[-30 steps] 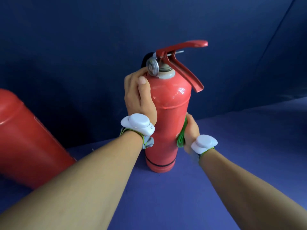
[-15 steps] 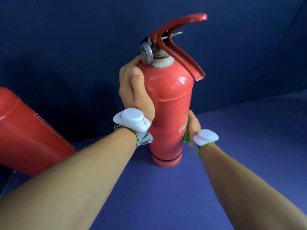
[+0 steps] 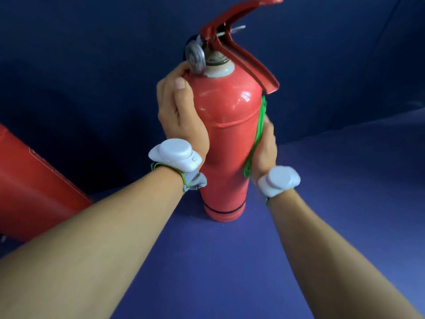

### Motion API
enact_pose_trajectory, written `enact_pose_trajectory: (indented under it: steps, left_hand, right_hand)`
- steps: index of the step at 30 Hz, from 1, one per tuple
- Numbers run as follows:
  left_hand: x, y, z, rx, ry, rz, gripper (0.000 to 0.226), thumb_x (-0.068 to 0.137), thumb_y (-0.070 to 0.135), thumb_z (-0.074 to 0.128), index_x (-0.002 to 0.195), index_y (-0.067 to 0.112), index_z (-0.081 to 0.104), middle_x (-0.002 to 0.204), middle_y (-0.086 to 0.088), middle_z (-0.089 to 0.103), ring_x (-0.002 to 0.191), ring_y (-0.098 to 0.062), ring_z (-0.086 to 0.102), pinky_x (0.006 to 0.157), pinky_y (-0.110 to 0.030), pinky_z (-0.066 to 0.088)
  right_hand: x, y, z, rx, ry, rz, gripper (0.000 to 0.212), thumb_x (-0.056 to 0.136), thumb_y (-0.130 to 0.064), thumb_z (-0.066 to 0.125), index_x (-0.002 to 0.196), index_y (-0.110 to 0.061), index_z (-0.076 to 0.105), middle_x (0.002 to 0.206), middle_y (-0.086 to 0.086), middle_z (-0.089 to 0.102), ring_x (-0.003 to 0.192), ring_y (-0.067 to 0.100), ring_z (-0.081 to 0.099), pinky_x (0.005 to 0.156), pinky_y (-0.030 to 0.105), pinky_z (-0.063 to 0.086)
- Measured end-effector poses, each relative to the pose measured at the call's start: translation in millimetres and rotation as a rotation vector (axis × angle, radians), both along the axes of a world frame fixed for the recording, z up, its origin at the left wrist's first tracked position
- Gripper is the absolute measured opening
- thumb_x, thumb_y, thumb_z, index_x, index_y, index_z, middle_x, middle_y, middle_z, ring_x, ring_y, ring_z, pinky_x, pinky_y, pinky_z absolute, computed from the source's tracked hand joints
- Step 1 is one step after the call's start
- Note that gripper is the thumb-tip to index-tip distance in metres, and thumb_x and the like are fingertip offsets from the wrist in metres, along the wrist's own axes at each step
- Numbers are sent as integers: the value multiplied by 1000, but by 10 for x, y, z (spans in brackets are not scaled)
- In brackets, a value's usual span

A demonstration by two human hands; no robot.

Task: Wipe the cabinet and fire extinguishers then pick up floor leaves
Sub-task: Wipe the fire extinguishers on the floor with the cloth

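Note:
A red fire extinguisher (image 3: 226, 134) stands upright on the blue floor cloth (image 3: 230, 261), with a red lever handle and a round gauge at its top. My left hand (image 3: 181, 116) grips its upper left shoulder, thumb up near the gauge. My right hand (image 3: 265, 148) presses a green cloth (image 3: 258, 134) flat against the cylinder's right side, from below the lever down to mid-height. Both wrists carry white trackers.
A second, larger red extinguisher (image 3: 34, 187) leans at the left edge, partly cut off by the frame. Dark blue fabric (image 3: 92, 65) forms the backdrop behind everything. Blue cloth stretches to the right of the standing extinguisher.
My right hand has slid the green cloth upward along the extinguisher's right side. The view has come closer and the extinguisher fills more of the frame. My left hand keeps its grip.

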State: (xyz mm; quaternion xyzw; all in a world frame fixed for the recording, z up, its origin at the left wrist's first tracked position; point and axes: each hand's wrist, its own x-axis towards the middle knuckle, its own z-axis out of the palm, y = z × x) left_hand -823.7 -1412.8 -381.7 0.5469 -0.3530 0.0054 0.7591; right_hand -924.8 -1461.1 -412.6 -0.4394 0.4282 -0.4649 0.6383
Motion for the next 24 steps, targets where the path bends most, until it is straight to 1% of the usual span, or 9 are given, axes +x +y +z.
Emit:
enact_pose_trajectory:
  steps: [1, 4, 9, 13, 14, 16, 20, 21, 24]
  left_hand:
    - [4, 4, -5, 3, 5, -8, 36, 101, 21, 34, 120, 15, 64, 120, -4, 61, 102, 7, 56, 91, -11, 40]
    - [14, 10, -6, 8, 22, -41, 31, 102, 23, 35, 114, 26, 63, 122, -1, 61, 103, 7, 56, 91, -9, 40]
    - [-5, 54, 1, 32, 17, -30, 33, 103, 23, 35, 118, 24, 64, 124, -2, 59, 103, 11, 54, 88, -3, 37]
    - [-4, 87, 12, 68, 13, -48, 38, 102, 29, 34, 124, 23, 64, 125, -1, 57, 108, 3, 54, 91, -6, 37]
    - [-7, 101, 22, 71, 8, -60, 38, 101, 29, 34, 125, 23, 63, 126, 0, 57, 111, -2, 55, 93, -8, 38]
    - [3, 112, 24, 65, -12, -69, 38, 101, 27, 35, 126, 22, 62, 126, -2, 56, 115, -9, 55, 96, -10, 38]
    - [46, 89, 0, 58, -21, -69, 37, 103, 26, 35, 127, 19, 62, 126, -7, 56, 113, -11, 56, 97, -12, 40]
    - [42, 82, -4, 53, -14, -74, 36, 103, 26, 36, 127, 18, 62, 126, -6, 56, 113, -9, 56, 97, -12, 40]
    - [33, 70, -7, 28, -5, -82, 35, 104, 25, 37, 126, 19, 63, 126, -5, 55, 109, 0, 56, 93, -7, 40]
  right_hand:
    - [20, 49, -231, 81, 15, -29, 38, 104, -33, 38, 107, -4, 63, 84, -2, 71, 75, 19, 64, 58, 19, 50]
    - [81, 244, -738, 293, 18, -132, 36, 103, -31, 40, 109, -2, 60, 74, -8, 60, 70, 13, 50, 53, 15, 46]
    - [190, 463, -648, 507, -201, -245, 31, 99, -43, 45, 78, -23, 54, 67, -7, 55, 66, 17, 48, 40, 11, 39]
    - [187, 504, -48, 193, -171, -184, 39, 94, -56, 48, 72, -25, 57, 69, -14, 59, 52, -1, 51, 47, 9, 44]
    - [170, 463, 122, 30, -116, -201, 38, 98, -52, 43, 77, -24, 58, 76, -12, 59, 60, -2, 53, 62, 11, 51]
    - [163, 385, 408, -258, -42, -217, 34, 103, -43, 34, 91, -27, 61, 88, -14, 62, 84, 3, 57, 93, 31, 50]
    - [187, 260, 214, -470, 42, -225, 39, 106, -43, 28, 123, -29, 61, 123, -13, 65, 113, 5, 58, 101, 32, 43]
    - [199, 235, 41, -379, 36, -229, 40, 104, -49, 30, 119, -33, 63, 122, -15, 66, 108, 2, 59, 96, 28, 45]
    - [218, 247, -476, 118, -83, -237, 41, 97, -57, 39, 81, -27, 64, 88, -10, 66, 73, 9, 55, 65, 23, 46]
